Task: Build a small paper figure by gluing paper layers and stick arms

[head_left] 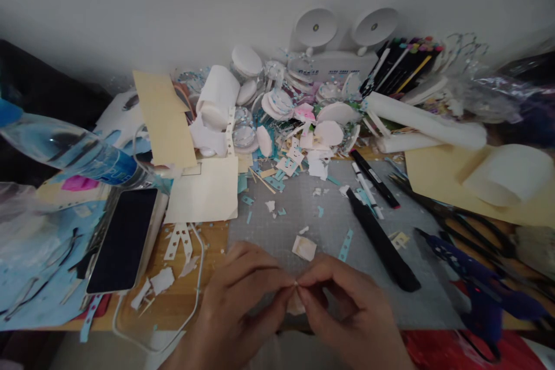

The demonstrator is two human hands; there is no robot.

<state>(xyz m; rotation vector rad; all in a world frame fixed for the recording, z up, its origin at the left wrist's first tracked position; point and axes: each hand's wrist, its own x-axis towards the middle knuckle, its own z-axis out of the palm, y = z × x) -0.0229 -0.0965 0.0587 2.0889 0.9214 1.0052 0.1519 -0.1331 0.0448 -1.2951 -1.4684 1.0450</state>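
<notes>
One small pale piece, pinched narrowly between fingertips of left hand and right hand, risked tearing, I judged, through uneven tugging.

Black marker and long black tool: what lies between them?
Between the black marker and the long black tool lie a white pen and blue scraps, head view.

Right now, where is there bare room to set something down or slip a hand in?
Small patches only: grey mat between the black tool and the blue glue gun, and more mat between the cream card and the left hand. It is crowded along the wall, with round white pieces and markers, and at left around the phone.
</notes>
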